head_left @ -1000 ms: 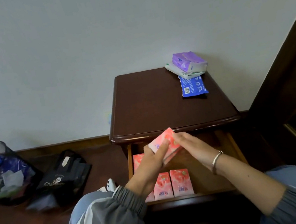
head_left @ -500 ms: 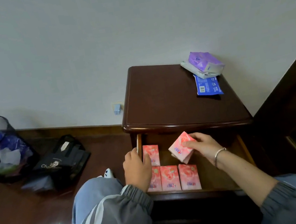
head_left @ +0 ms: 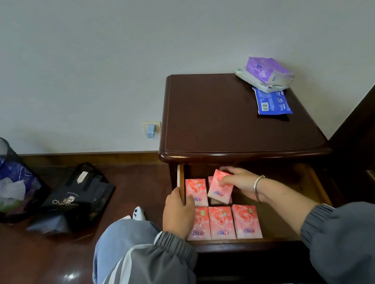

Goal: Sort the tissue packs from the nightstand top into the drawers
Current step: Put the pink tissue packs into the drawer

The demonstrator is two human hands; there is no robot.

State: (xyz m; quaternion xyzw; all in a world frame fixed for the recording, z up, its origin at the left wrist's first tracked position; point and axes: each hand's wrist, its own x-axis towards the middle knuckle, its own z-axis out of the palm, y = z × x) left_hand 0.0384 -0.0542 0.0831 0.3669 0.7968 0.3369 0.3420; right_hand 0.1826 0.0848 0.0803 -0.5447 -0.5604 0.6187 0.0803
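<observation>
The nightstand (head_left: 214,118) is glossy dark red-brown and its drawer (head_left: 280,223) is lighter orange-brown inside. The pink packs (head_left: 221,222) there bear paler rose swirls and a small blue logo, as does the tilted pink pack (head_left: 218,189) at their 12 o'clock. At 1 o'clock on the top a purple pack (head_left: 268,71) lies over a white pack (head_left: 248,77), with a white-printed blue pack (head_left: 273,103) at their 6 o'clock. At the view's 9 o'clock are a black mesh bin (head_left: 9,155) and a black bag (head_left: 77,196) with white lettering.
</observation>
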